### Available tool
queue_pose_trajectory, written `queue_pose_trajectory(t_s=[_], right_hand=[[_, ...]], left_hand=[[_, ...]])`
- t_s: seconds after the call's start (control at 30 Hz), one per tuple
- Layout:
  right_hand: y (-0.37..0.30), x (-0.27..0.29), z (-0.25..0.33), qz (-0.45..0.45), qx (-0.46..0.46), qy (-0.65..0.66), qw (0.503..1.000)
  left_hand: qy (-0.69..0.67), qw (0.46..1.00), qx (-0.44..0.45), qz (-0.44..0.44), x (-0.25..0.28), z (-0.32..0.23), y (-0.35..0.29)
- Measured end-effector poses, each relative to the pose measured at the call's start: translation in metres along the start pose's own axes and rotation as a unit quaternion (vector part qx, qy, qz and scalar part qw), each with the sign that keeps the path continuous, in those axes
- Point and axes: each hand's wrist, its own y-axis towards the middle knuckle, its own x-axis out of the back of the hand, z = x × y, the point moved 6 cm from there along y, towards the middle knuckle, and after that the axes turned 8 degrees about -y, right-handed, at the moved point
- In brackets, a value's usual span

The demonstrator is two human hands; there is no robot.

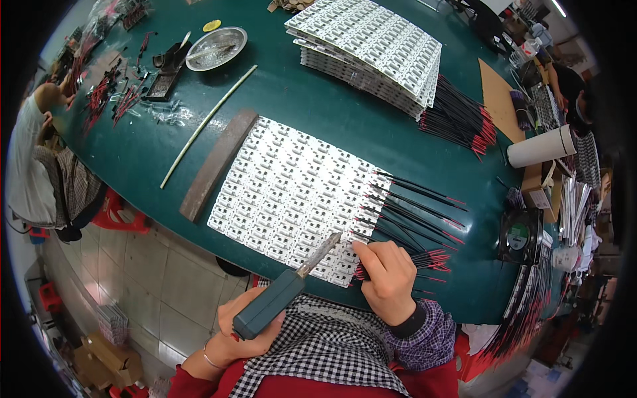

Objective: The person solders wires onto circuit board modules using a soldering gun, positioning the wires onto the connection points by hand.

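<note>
Circuit panel [285, 189] | left hand [255, 345] grips soldering iron [273, 302] | right hand [389, 277] at panel edge (hold: can't tell)

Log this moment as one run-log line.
left hand: gripping soldering iron | tip: at white circuit panel | right hand: beside black wires | brown bar: at panel's left edge

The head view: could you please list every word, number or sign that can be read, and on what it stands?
No text can be read.
White circuit panel: any print is too small.
Stacked panels: too small.
Green label at the right: too blurred.
Soldering iron: no readable marking.
</note>
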Motion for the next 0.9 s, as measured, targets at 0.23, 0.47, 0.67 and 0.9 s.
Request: queue_pose_trajectory(t_s=[0.23,0.47,0.67,0.9], right_hand=[[0.003,-0.003,-0.001,-0.006,0.004,-0.008,1.000],[0.002,-0.005,0.000,0.000,0.003,-0.015,1.000],[0.003,-0.005,0.000,0.001,0.001,-0.018,1.000],[0.003,-0.005,0.001,-0.007,0.002,-0.022,1.000]], left_hand=[[0.005,1.000,-0.027,-0.005,-0.002,0.001,0.003],[-0.016,1.000,0.002,0.005,-0.003,0.006,0.001],[-0.010,1.000,-0.009,0.012,-0.004,0.006,0.003],[0.051,0.996,-0.060,-0.036,-0.001,-0.006,0.003]])
